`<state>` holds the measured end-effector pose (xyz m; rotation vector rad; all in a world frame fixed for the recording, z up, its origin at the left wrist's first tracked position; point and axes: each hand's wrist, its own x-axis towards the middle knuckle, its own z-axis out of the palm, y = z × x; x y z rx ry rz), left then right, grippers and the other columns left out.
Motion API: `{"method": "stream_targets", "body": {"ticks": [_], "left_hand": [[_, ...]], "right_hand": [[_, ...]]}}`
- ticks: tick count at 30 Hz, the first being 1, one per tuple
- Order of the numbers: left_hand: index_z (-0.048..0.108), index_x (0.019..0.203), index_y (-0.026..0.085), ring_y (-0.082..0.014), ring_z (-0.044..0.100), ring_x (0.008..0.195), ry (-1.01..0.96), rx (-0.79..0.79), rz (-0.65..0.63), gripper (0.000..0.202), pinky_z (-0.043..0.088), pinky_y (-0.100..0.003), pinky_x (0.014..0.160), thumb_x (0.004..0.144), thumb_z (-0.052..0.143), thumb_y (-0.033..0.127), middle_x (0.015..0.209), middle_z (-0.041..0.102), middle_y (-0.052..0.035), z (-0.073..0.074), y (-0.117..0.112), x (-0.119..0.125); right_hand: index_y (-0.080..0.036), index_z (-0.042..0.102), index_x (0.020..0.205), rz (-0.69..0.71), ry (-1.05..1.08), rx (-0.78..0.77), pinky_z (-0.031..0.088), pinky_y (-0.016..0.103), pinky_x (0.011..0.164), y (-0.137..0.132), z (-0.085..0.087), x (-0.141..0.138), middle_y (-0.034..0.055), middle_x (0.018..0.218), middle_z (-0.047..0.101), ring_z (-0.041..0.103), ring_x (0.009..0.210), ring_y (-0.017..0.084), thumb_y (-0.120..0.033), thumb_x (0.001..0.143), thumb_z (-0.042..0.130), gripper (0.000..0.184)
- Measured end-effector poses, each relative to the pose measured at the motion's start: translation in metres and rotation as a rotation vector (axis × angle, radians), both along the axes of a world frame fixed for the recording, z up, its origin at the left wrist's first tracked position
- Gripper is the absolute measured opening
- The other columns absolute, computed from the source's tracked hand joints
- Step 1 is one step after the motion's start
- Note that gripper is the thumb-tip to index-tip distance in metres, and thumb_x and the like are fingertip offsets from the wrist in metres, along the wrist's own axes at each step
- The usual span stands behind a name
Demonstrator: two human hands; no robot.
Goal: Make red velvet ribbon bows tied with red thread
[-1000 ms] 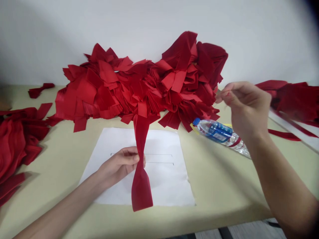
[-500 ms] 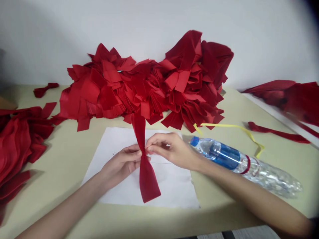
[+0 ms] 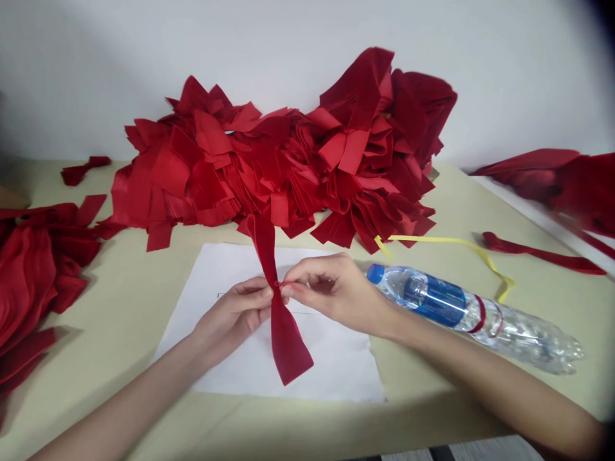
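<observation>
A red fabric strip, gathered in the middle like a bow, stands over a white paper sheet. My left hand pinches its narrow waist from the left. From the right, my right hand pinches at the same waist, fingertips closed on a small red band or thread there. Both hands meet at the strip's middle above a line drawn on the paper.
A large heap of red fabric pieces lies behind the paper against the wall. More red fabric is at the left and another pile of it at the right. A plastic water bottle lies on its side beside a yellow ribbon.
My right hand came down from the upper right to the strip's waist and now pinches there. The bottle, partly covered by that arm before, shows in full. The strip tilted slightly.
</observation>
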<state>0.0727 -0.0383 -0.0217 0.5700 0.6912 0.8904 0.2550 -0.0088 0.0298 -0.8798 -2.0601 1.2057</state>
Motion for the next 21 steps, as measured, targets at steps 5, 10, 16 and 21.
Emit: {"method": "stream_targets", "body": {"ticks": [5, 10, 16, 21], "left_hand": [[0.067, 0.074, 0.013, -0.0078, 0.056, 0.062, 0.013, -0.007, 0.046, 0.007, 0.046, -0.019, 0.063, 0.078, 0.062, 0.012, 0.067, 0.063, 0.0005, 0.002, 0.0, 0.0], [0.071, 0.086, 0.015, -0.0115, 0.06, 0.065, 0.015, 0.024, -0.02, 0.014, 0.046, -0.021, 0.064, 0.073, 0.07, 0.02, 0.073, 0.069, -0.0033, 0.009, 0.001, -0.007], [0.072, 0.095, 0.019, -0.0122, 0.06, 0.079, 0.086, 0.105, -0.046, 0.02, 0.045, -0.022, 0.076, 0.075, 0.067, 0.016, 0.094, 0.07, -0.0045, 0.008, -0.002, -0.005], [0.073, 0.09, 0.022, -0.0149, 0.061, 0.086, 0.167, 0.135, 0.01, 0.017, 0.043, -0.025, 0.082, 0.076, 0.067, 0.016, 0.102, 0.07, -0.0043, 0.006, -0.004, -0.002]], "right_hand": [[-0.015, 0.061, 0.076, 0.058, -0.113, -0.088, 0.026, 0.018, 0.044, 0.0, 0.002, 0.002, -0.0065, 0.052, 0.038, 0.03, 0.048, 0.004, -0.032, 0.084, 0.055, 0.02], [-0.015, 0.063, 0.077, 0.137, -0.278, -0.062, 0.027, 0.019, 0.048, 0.007, 0.002, 0.008, -0.0047, 0.058, 0.044, 0.033, 0.051, 0.005, -0.034, 0.084, 0.053, 0.023], [-0.016, 0.067, 0.078, 0.107, -0.35, -0.117, 0.027, 0.021, 0.05, 0.012, -0.005, 0.008, -0.0039, 0.056, 0.043, 0.033, 0.052, 0.007, -0.036, 0.086, 0.05, 0.028], [-0.015, 0.066, 0.074, 0.028, -0.372, -0.163, 0.027, 0.02, 0.048, 0.012, -0.009, 0.008, -0.0042, 0.056, 0.044, 0.033, 0.051, 0.006, -0.039, 0.083, 0.054, 0.028]]}}
